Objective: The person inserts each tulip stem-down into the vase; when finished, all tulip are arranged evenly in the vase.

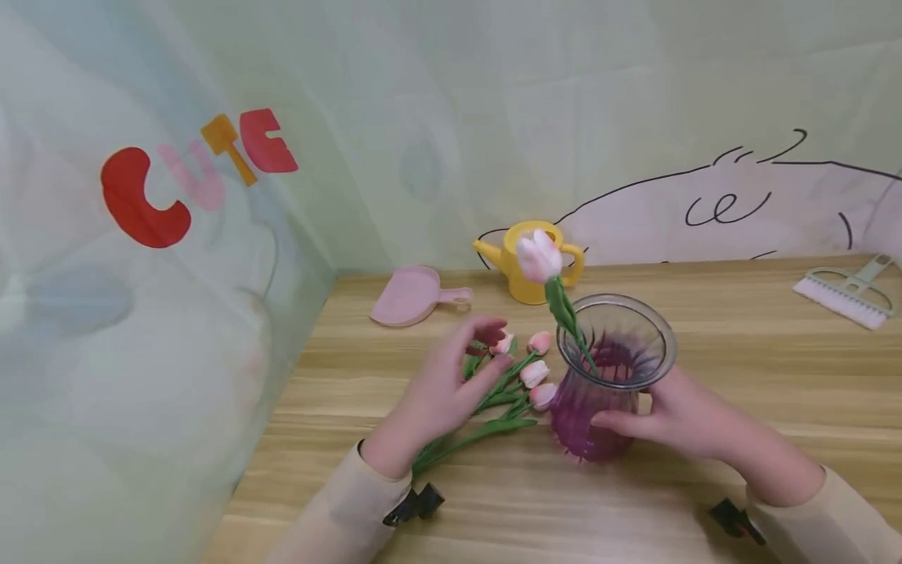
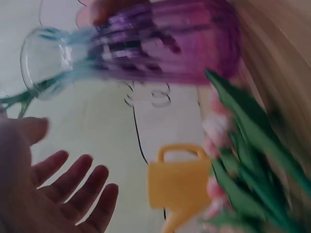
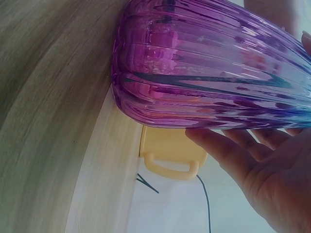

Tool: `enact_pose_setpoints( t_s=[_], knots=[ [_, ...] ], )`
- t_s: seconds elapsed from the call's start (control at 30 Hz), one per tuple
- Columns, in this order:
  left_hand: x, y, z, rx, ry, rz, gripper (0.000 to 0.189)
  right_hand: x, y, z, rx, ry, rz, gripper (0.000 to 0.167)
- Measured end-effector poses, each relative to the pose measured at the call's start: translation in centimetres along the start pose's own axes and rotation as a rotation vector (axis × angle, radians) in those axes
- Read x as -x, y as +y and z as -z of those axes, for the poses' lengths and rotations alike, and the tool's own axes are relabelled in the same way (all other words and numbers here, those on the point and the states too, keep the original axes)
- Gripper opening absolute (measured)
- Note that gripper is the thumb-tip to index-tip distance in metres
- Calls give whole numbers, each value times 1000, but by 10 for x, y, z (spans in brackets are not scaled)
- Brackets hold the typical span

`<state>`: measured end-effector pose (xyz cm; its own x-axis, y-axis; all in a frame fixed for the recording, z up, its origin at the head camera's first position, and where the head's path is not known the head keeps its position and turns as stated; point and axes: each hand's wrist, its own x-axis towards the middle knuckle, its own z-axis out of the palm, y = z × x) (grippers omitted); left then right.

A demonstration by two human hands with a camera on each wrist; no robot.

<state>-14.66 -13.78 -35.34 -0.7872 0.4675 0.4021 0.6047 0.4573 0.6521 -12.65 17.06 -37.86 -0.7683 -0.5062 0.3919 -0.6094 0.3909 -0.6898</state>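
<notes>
A ribbed glass vase (image 1: 592, 427), clear at the rim and purple below, stands upright on the table. My right hand (image 1: 680, 415) holds its side, thumb in front and fingers behind; in the right wrist view the fingers (image 3: 226, 148) lie along the glass. One pink-and-white tulip (image 1: 539, 257) leans out of the vase toward the left, its stem inside. My left hand (image 1: 447, 384) hovers over several tulips (image 1: 534, 374) lying left of the vase. Its fingers are spread and loosely bent, with nothing between them in the left wrist view.
Behind the vase stands a yellow watering can (image 1: 524, 286). A pink dustpan (image 1: 409, 296) lies at the back left, and a small brush (image 1: 842, 298) at the far right. A printed cloth (image 1: 395, 117) hangs behind the wooden table (image 1: 317, 392) and along its left side.
</notes>
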Motion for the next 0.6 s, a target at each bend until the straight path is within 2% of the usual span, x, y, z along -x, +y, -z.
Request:
enact_pose_setpoints(
  t_s=[0.1,0.2,0.33,0.43,0.53,0.6],
  knots=[
    [11,-16,10,-291,-21,13,30,0,-1,1,-6,1,-6,76],
    [21,-28,18,-470,-120,90,22,0,-1,2,-10,-3,-5,74],
    [36,-38,27,-485,-326,223,23,-1,0,2,-3,-7,8,74],
    [45,-41,31,-494,-471,275,29,-1,0,2,-4,-7,11,75],
    [49,-42,32,-516,-550,309,32,-1,0,2,-9,-7,9,74],
    [49,-43,31,-531,-569,322,33,-1,0,2,-15,-6,1,73]
  ],
)
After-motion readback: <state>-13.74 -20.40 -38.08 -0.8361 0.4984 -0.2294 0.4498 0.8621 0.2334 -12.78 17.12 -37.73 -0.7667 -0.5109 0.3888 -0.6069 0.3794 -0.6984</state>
